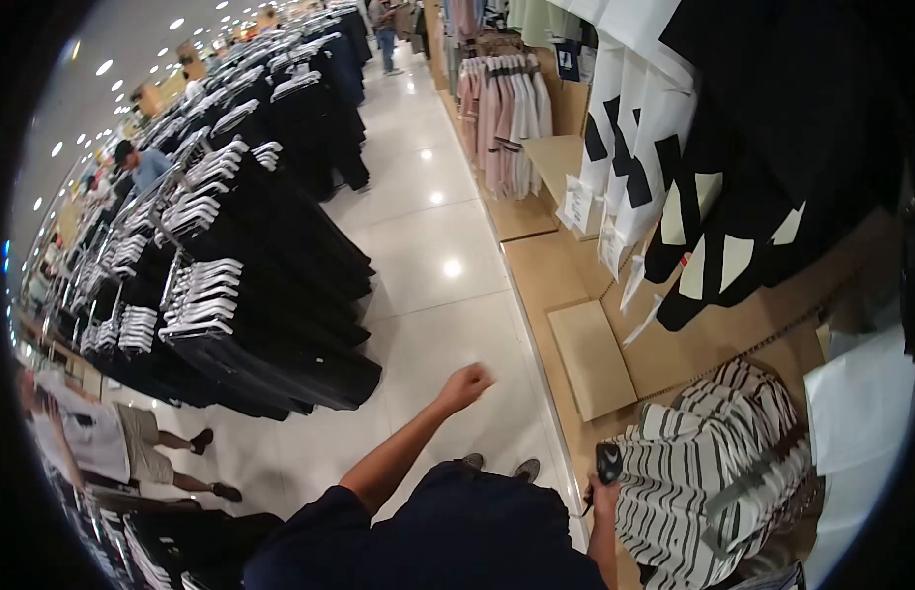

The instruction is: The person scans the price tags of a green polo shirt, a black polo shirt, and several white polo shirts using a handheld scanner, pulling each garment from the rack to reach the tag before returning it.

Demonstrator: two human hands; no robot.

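Observation:
My left hand [465,387] is held out over the pale tiled floor, slightly blurred, with its fingers curled in and nothing visible in them. In my right hand [605,492] is a black handheld device [609,461] with a rounded head; its exact kind is not plain. A thin dark cord or strap hangs beside that wrist. Just right of the device lie black-and-white striped garments [708,467], bunched on or near the wooden display base. Part of my right forearm passes in front of them.
White and black garments with tags [625,157] hang at the upper right. A wooden block [592,359] stands on the display base [536,265]. Racks of black clothes [281,334] on white hangers line the left. A person in beige shorts [138,442] stands at lower left.

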